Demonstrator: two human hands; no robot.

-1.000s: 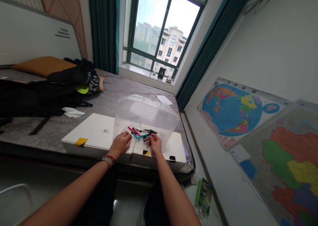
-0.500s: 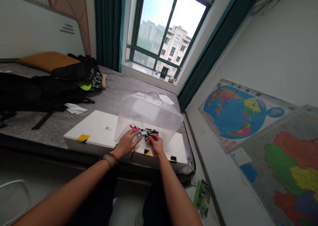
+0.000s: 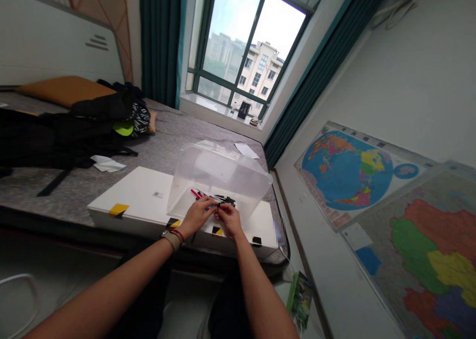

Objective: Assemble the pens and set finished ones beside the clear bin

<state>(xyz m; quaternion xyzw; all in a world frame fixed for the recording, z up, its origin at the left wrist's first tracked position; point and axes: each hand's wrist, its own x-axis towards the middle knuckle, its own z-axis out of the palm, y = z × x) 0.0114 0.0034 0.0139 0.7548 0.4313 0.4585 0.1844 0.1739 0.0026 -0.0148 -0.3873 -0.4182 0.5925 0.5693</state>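
My left hand [image 3: 198,215] and my right hand [image 3: 229,221] meet in front of a translucent plastic bin [image 3: 223,166] tipped on its side. Between their pinched fingertips is a small pen [image 3: 218,205], dark where it shows; fingers cover most of it. Both hands are closed on it. Just behind my left fingers a red pen [image 3: 194,193] sticks out. Several black pens [image 3: 227,199] lie in a loose heap inside the bin, partly hidden by my hands.
The bin rests on white boxes [image 3: 128,192] with yellow and black tape, on a grey mattress [image 3: 163,125]. A black bag [image 3: 44,140] and crumpled tissue [image 3: 107,164] lie left. Paper [image 3: 246,151] lies behind the bin. A wall with maps [image 3: 345,168] stands right.
My hands have drawn together, the left moving right to meet the right. The light-blue pen seen between them before is now mostly covered by fingers. The view has shifted slightly.
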